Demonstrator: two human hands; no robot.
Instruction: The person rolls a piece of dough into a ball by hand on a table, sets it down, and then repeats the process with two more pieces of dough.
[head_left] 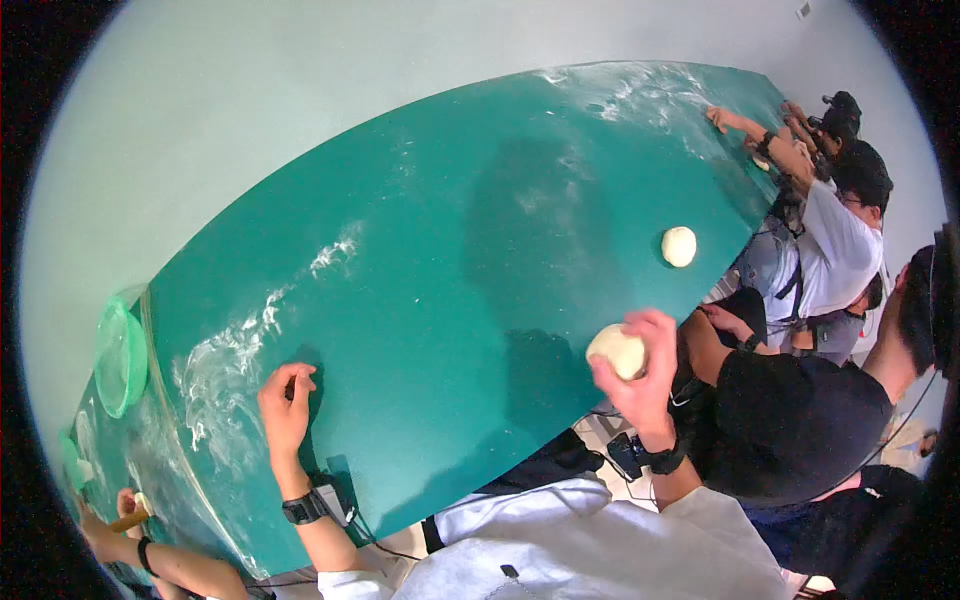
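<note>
My right hand [645,375] is wrapped round a pale, smooth ball of dough [617,352] near the table's front edge. The dough shows between my thumb and fingers. To the left, my left hand [287,405] is at the green table [430,250] with its fingers curled in, and nothing shows in it. A second round dough piece [679,246] lies on the table, beyond and to the right of my right hand. Both my wrists wear dark bands with small devices.
White flour [225,365] streaks the left of the table, and more flour [650,95] covers the far right. A green plastic basket [121,358] stands at the left edge. Co-workers sit on both sides; a hand at lower left holds a wooden rolling pin [128,522].
</note>
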